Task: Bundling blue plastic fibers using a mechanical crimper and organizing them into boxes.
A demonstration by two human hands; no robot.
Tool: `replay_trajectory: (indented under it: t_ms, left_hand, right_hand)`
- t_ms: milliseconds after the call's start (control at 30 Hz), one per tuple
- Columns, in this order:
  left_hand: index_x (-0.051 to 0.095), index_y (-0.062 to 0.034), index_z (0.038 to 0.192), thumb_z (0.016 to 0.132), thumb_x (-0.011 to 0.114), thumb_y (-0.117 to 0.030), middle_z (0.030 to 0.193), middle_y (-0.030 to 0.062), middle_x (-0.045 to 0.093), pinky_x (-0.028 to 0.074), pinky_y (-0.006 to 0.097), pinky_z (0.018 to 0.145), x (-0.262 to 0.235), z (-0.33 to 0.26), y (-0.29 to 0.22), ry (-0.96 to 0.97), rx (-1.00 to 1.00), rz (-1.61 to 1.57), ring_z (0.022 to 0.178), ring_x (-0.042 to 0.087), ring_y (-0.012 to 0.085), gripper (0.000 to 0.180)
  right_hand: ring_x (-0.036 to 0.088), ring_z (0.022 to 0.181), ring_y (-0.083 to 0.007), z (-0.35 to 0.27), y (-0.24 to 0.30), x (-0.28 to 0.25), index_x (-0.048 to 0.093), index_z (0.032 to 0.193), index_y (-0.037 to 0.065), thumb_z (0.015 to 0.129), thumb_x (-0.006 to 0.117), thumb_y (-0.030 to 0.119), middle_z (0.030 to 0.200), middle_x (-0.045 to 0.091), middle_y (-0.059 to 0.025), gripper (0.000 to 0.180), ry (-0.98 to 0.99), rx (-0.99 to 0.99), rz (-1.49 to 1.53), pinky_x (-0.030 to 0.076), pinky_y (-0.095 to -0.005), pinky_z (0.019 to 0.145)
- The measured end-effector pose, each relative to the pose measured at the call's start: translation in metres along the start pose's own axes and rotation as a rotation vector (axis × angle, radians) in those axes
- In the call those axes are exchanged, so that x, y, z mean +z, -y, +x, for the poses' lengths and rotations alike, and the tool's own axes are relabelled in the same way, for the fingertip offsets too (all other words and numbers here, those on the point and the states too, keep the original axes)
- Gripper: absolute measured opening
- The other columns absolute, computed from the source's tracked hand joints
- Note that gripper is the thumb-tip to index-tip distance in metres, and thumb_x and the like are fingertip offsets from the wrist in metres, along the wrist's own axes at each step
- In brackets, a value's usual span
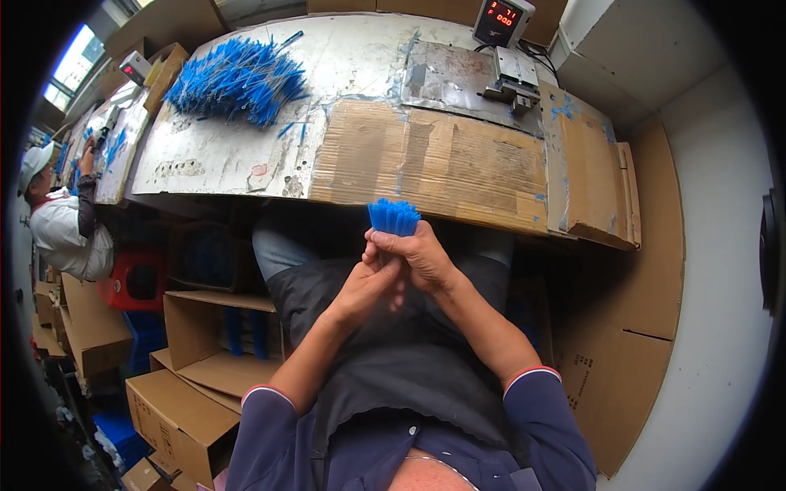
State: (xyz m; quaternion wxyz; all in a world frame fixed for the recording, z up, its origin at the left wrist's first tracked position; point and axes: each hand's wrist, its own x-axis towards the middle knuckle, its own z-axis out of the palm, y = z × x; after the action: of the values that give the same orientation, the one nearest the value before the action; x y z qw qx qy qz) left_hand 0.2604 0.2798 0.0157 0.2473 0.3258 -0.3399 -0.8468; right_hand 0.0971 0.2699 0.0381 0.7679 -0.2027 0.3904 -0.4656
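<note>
Nearest to where I stand is the seated worker's dark apron [385, 360]. Above it, short of the table's front edge, is the blue bundle [394, 218], held upright with its many narrow tips uppermost. The right hand [426, 258] is closed around the bundle directly below the tips, thumb across the front. The left hand [366, 286] sits lower, against the right palm; whether its fingers grip the hidden lower part of the bundle, I cannot tell.

Handling: the bundle should be light. Individual pieces appear thin and probably flex, while the packed group should act stiffer. Smooth surfaces may let single pieces slide lengthwise. Take hold around the full girth below the tips, with even pressure; a loose grip risks spreading, a hard one bending.

Beyond the hands, a flattened cardboard sheet [426, 155] covers the front part of the white table [221, 164]. Farther back on the left lies a loose pile of blue pieces [237, 78], pointing in mixed directions. Back right, a metal plate [446, 78] carries a metal fixture [516, 74]; behind it stands a display box [501, 20] with lit red digits. Off to the far left, a co-worker [65, 221] in a pale cap works at another table.
</note>
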Motion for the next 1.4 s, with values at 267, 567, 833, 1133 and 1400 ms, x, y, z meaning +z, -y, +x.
replay_trajectory:
  t_ms: [267, 567, 833, 1133, 1400]
  left_hand:
    - [0.066, 0.0004, 0.123, 0.103, 0.065, -0.026, 0.107, 0.0083, 0.071, 0.056, 0.027, 0.076, -0.040, -0.007, -0.029, -0.334, 0.192, 0.365, 0.095, 0.069, 0.0146, 0.033]
    - [0.066, 0.0002, 0.107, 0.102, 0.066, -0.018, 0.096, 0.0030, 0.069, 0.053, 0.024, 0.079, -0.025, 0.015, -0.012, -0.334, 0.269, 0.362, 0.087, 0.064, 0.0081, 0.019]
    - [0.066, -0.0001, 0.113, 0.102, 0.065, -0.016, 0.094, 0.0027, 0.069, 0.054, 0.024, 0.077, -0.023, 0.018, -0.009, -0.316, 0.240, 0.187, 0.083, 0.065, 0.0087, 0.019]
    - [0.065, -0.0007, 0.115, 0.096, 0.073, -0.010, 0.095, 0.0034, 0.070, 0.055, 0.023, 0.075, -0.018, 0.021, -0.015, -0.345, 0.228, 0.126, 0.082, 0.066, 0.0082, 0.023]
    - [0.067, 0.0003, 0.116, 0.093, 0.075, -0.007, 0.089, 0.0027, 0.070, 0.054, 0.023, 0.069, -0.019, 0.026, -0.017, -0.357, 0.261, 0.263, 0.078, 0.064, 0.0067, 0.026]
  right_hand:
    - [0.069, 0.064, -0.0172, -0.014, -0.014, -0.018, 0.070, 0.097, -0.001, 0.089, 0.079, 0.009, 0.079, 0.070, -0.0092, 0.015, -0.182, -0.028, 0.047, 0.061, -0.0313, 0.054]
    - [0.069, 0.064, -0.0169, -0.018, -0.027, -0.010, 0.069, 0.099, -0.002, 0.088, 0.080, 0.009, 0.082, 0.069, -0.0082, 0.019, -0.187, -0.015, 0.026, 0.062, -0.0324, 0.054]
    - [0.070, 0.064, -0.0203, -0.015, -0.033, -0.015, 0.067, 0.103, -0.001, 0.087, 0.079, 0.010, 0.081, 0.069, -0.0107, 0.023, -0.238, -0.028, 0.045, 0.063, -0.0351, 0.060]
    - [0.070, 0.064, -0.0185, -0.012, -0.032, -0.016, 0.068, 0.102, -0.004, 0.088, 0.073, 0.007, 0.083, 0.070, -0.0112, 0.018, -0.243, -0.023, 0.069, 0.063, -0.0339, 0.056]
    - [0.070, 0.065, -0.0189, -0.012, -0.034, -0.021, 0.069, 0.102, -0.002, 0.088, 0.076, 0.007, 0.084, 0.070, -0.0104, 0.018, -0.212, 0.010, 0.093, 0.063, -0.0336, 0.055]
